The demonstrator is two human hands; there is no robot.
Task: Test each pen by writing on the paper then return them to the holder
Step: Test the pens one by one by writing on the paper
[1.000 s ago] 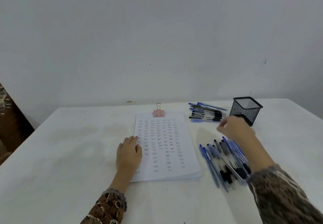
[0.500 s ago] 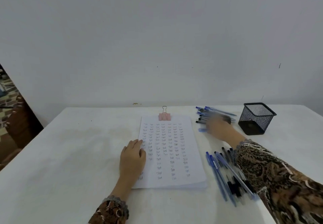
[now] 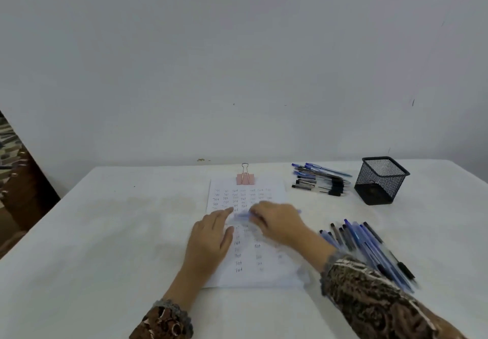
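A white paper stack (image 3: 260, 272) with rows of small written words lies in the middle of the table, clamped at its far edge by a pink binder clip (image 3: 245, 178). My left hand (image 3: 211, 235) rests flat on the sheet's left side, fingers apart. My right hand (image 3: 278, 222) is over the sheet's middle, closed on a blue pen (image 3: 243, 215) that shows blurred at its left. A black mesh holder (image 3: 380, 180) stands at the far right; it looks empty.
A pile of blue and black pens (image 3: 320, 178) lies just left of the holder. A second pile of pens (image 3: 369, 246) lies right of the paper, by my right forearm. The table's left edge (image 3: 39, 222) drops to a dark floor.
My right hand went from the far pile of pens back to the paper's middle, now with a blue pen in it. My left hand stayed on the paper.
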